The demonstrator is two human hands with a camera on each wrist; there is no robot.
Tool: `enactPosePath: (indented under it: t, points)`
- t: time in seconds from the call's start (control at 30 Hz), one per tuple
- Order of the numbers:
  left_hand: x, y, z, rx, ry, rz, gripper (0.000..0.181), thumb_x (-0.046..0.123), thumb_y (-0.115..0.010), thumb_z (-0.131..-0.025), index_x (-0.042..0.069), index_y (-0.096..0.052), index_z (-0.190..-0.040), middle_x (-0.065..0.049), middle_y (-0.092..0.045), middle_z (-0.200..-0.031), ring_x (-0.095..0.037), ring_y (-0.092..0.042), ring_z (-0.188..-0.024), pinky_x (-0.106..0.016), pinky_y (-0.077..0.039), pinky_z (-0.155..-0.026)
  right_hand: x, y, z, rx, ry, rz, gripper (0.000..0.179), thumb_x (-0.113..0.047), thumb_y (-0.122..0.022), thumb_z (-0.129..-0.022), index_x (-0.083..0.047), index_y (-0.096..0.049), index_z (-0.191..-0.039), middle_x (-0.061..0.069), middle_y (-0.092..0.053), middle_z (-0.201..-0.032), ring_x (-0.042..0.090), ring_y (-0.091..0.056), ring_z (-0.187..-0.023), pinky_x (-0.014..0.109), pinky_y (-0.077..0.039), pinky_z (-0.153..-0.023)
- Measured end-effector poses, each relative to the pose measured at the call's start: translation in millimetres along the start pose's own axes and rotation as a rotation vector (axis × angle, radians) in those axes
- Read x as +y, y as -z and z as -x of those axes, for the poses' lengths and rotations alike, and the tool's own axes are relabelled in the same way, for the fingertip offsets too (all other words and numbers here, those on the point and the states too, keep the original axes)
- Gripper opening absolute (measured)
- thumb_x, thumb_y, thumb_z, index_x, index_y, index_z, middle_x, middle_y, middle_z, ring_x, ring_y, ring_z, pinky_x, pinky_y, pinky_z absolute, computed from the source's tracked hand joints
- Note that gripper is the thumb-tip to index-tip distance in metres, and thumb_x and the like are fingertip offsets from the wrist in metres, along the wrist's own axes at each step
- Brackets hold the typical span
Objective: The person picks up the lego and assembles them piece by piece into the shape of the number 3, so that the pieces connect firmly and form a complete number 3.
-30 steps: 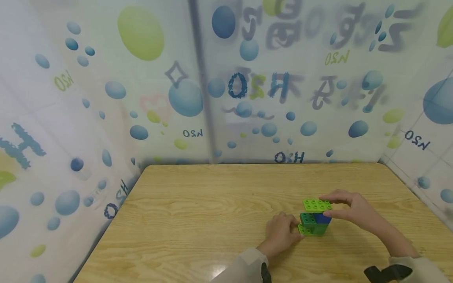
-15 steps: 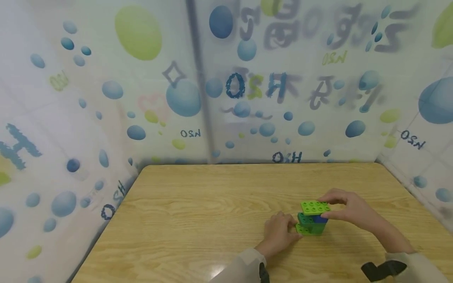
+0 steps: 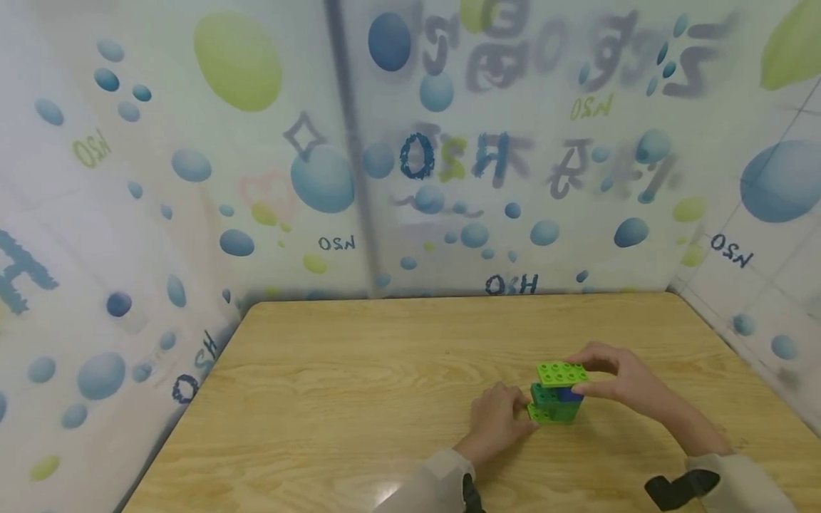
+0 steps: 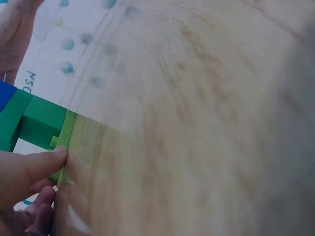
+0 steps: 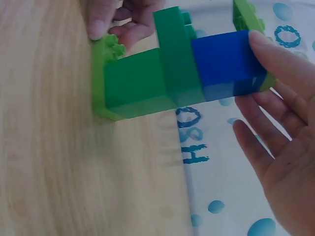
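Note:
A small stack of toy building bricks stands on the wooden table, right of centre in the head view. Its base is a light green plate (image 3: 537,414), pinched at the left end by my left hand (image 3: 495,423), thumb on its near edge. Above that come a green brick (image 5: 135,81), a darker green brick (image 5: 178,61) and a blue brick (image 5: 224,64). On top lies another light green plate (image 3: 559,373). My right hand (image 3: 618,376) grips this plate's right end between thumb and fingers, the thumb right at the blue brick's edge in the right wrist view.
The wooden table (image 3: 359,377) reaches to a white wall (image 3: 436,249) printed with blue and green bubbles and letters. Similar side walls rise at the left and right. Dark straps (image 3: 681,488) show at both sleeve cuffs.
The head view has turned slightly right, so table, stack and hands appear further left. Both hands keep their holds on the two plates, and the stack looks much the same.

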State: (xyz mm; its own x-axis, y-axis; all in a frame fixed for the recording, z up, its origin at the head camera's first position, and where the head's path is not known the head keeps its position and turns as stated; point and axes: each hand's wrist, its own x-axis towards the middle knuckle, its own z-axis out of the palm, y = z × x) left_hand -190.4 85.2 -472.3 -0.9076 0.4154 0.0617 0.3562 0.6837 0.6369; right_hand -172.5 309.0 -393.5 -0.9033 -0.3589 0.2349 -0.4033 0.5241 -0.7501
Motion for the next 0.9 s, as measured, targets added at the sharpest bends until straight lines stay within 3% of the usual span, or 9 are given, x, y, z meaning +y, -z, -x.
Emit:
enactPosePath:
  t: [0.2, 0.43, 0.63, 0.73, 0.9]
  points:
    - [1.8, 1.9, 0.2, -0.004, 0.008, 0.012, 0.03, 0.033, -0.078, -0.073, 0.022, -0.068, -0.099, 0.015, -0.044, -0.079, -0.003, -0.039, -0.073, -0.023, -0.029, -0.065, 5.8, -3.0, 3.2, 0.028, -0.028, -0.07, 0.036, -0.009, -0.069, -0.083, 0.001, -0.059, -0.116, -0.002, -0.06, -0.107, 0.006, -0.058, -0.094, 0.028, -0.048, -0.077]
    - [1.6, 3.7, 2.1, -0.03, 0.021, 0.062, 0.032, 0.032, -0.078, -0.073, 0.02, -0.067, -0.101, 0.015, -0.044, -0.08, -0.004, -0.039, -0.074, -0.023, -0.03, -0.067, 8.2, -2.9, 8.6, -0.01, -0.122, -0.21, 0.046, -0.009, -0.064, -0.087, 0.0, -0.049, -0.13, -0.018, -0.054, -0.119, 0.007, -0.056, -0.099, 0.032, -0.05, -0.075]
    - [-0.3, 10.4, 4.6, -0.059, 0.054, 0.242, 0.034, 0.026, -0.079, -0.073, 0.019, -0.065, -0.103, 0.013, -0.052, -0.086, -0.004, -0.047, -0.08, -0.025, -0.037, -0.072, 12.8, -1.7, 17.5, 0.005, -0.127, -0.21, 0.052, -0.008, -0.061, -0.09, 0.0, -0.041, -0.137, -0.021, -0.052, -0.121, 0.003, -0.054, -0.102, 0.029, -0.049, -0.077]
    - [-2.2, 15.7, 8.0, -0.036, 0.045, 0.325, 0.035, 0.022, -0.078, -0.074, 0.017, -0.064, -0.106, 0.009, -0.054, -0.087, -0.005, -0.05, -0.079, -0.024, -0.041, -0.069, 18.0, -3.1, 23.9, 0.015, -0.162, -0.204, 0.052, -0.01, -0.061, -0.09, 0.002, -0.041, -0.136, -0.02, -0.053, -0.119, 0.003, -0.055, -0.1, 0.029, -0.049, -0.076]
    - [-2.3, 19.2, 13.7, 0.055, 0.016, 0.4, 0.033, 0.02, -0.078, -0.075, 0.016, -0.065, -0.104, 0.008, -0.056, -0.082, -0.005, -0.053, -0.072, -0.022, -0.043, -0.063, 27.0, -8.2, 35.3, 0.048, -0.262, -0.252, 0.053, -0.013, -0.063, -0.089, 0.005, -0.043, -0.134, -0.015, -0.058, -0.113, 0.005, -0.058, -0.097, 0.028, -0.05, -0.076]
